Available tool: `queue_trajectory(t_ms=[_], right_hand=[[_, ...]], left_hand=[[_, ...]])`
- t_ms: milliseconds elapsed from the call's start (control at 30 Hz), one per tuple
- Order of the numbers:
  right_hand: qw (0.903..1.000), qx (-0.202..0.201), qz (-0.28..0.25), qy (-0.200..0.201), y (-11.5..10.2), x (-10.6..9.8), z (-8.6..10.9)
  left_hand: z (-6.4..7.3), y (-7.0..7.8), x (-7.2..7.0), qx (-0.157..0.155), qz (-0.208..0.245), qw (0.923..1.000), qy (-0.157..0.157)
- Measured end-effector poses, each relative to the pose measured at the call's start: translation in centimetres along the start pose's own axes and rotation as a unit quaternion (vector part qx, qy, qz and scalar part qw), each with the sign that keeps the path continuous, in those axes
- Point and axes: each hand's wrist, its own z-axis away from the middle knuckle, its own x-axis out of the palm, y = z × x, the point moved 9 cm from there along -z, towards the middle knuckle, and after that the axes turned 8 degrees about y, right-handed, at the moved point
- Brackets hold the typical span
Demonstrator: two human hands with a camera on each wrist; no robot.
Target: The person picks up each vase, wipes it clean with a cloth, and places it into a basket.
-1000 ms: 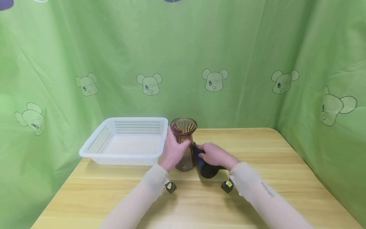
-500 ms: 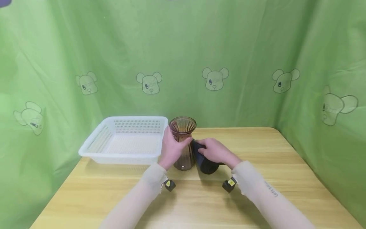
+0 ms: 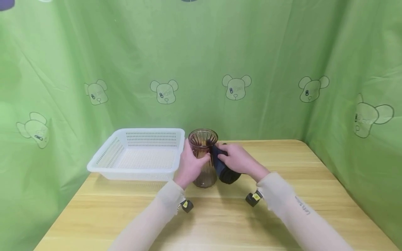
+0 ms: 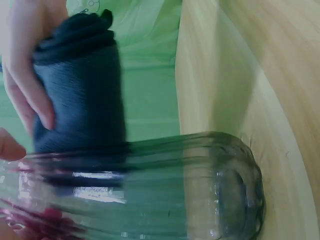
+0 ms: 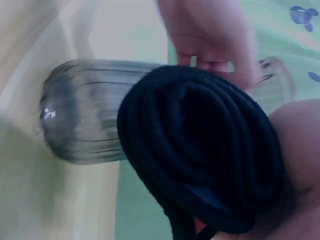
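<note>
A ribbed, brownish-pink glass vase [image 3: 205, 174] with a flared rim stands upright on the wooden table. My left hand [image 3: 190, 165] grips it below the rim, thumb across the near side. Against the vase's right side, my right hand [image 3: 240, 160] holds a rolled dark navy cloth [image 3: 226, 171]. In the left wrist view the cloth [image 4: 82, 95] touches the upper part of the glass, clear of the table. Its coiled end [image 5: 200, 145] fills the middle of the right wrist view and covers part of the vase [image 5: 95, 112].
A white plastic basket [image 3: 133, 171] with slotted walls stands just left of the vase. The wooden table [image 3: 213, 223] reaches back to a green curtain [image 3: 201, 62] printed with bear heads, which also hangs along both sides.
My right hand has slid upward along the vase with the rolled cloth, lifting its lower end higher. The left hand keeps its grip and the vase stays in about the same place.
</note>
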Motion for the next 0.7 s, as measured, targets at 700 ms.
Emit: queue_trajectory(t_ms=[700], right_hand=[[0.9976,0.02,0.023,-0.062,2.3,3.7,0.9]], left_hand=[[-0.1,-0.5,0.0,-0.006,0.017,0.9995,0.025]])
